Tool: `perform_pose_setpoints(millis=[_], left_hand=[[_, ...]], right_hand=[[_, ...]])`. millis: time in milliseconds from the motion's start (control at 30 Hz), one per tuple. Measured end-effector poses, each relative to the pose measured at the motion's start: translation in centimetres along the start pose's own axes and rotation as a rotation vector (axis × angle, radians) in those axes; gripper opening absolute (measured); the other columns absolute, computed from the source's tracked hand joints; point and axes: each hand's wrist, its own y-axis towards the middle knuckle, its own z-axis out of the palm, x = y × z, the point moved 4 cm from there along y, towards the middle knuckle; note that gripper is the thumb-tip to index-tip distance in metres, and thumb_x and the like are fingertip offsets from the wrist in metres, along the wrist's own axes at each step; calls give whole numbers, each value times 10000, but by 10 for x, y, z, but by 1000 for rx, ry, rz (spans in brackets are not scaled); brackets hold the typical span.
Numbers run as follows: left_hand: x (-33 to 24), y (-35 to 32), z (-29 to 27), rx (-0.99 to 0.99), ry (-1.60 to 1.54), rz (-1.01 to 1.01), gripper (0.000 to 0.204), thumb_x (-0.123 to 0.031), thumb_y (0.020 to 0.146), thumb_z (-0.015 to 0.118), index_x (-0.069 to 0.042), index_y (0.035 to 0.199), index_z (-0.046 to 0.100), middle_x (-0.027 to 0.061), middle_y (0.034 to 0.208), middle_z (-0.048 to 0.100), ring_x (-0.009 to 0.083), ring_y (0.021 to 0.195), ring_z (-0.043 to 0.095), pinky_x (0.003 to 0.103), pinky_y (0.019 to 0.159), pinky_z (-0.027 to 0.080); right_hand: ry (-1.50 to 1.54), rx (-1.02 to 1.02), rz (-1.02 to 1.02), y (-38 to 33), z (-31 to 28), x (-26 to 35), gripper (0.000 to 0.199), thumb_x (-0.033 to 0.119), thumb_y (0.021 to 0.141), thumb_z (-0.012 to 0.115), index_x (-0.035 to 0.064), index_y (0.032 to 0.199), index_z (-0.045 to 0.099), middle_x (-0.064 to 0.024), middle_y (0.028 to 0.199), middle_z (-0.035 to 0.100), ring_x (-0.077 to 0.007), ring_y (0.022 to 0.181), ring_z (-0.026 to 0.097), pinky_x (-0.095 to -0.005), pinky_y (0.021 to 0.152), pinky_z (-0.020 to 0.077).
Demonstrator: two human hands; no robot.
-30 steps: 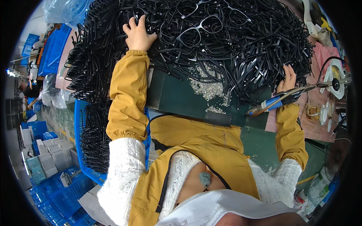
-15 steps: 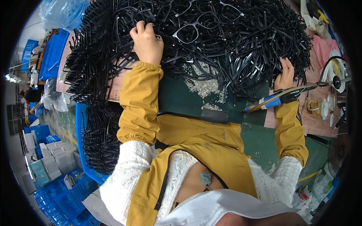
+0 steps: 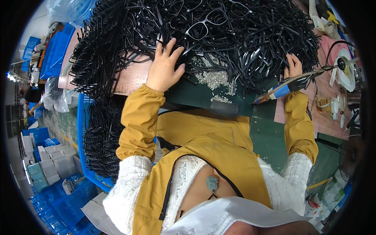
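Note:
My left hand is open, fingers spread, palm down, at the near edge of a large heap of black glasses temples. Its fingertips reach the nearest strips; nothing shows in its grip. My right hand has its fingers stretched toward the right side of the heap. A blue and black powered screwdriver crosses in front of its wrist, tip pointing left; the palm and thumb are hidden behind it. Glasses frames lie on top of the heap. Small silvery screw-like pieces are scattered between the hands.
A blue crate at my left holds more bundled black glasses. A cable runs from the screwdriver to the right, above a pink cloth. Stacked blue baskets stand on the floor at the lower left.
My left hand has come back toward me and slightly right off the heap, its fingers going from curled to spread. The right hand has barely moved. The top glasses frame has shifted.

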Motion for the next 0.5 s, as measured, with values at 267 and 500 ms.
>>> perform_pose_setpoints(millis=[267, 500], left_hand=[[26, -62, -24, -449, 6, -257, 526, -220, 926, 722, -13, 1389, 583, 254, 1474, 500, 425, 1328, 518, 478, 1085, 436], [5, -11, 39, -213, -54, -293, 978, -505, 896, 722, 5, 1589, 257, 426, 1594, 180, 570, 1424, 335, 562, 1167, 334]], right_hand=[[-219, 146, 83, 33, -28, 23, 614, 64, 650, 560, 166, 1239, 700, -76, 1203, 654, -275, 1170, 619, -402, 983, 456], [-80, 355, 219, 87, 20, 62, 554, 375, 906, 734, 119, 1381, 607, -109, 1326, 610, -335, 1259, 540, -431, 1043, 473]])
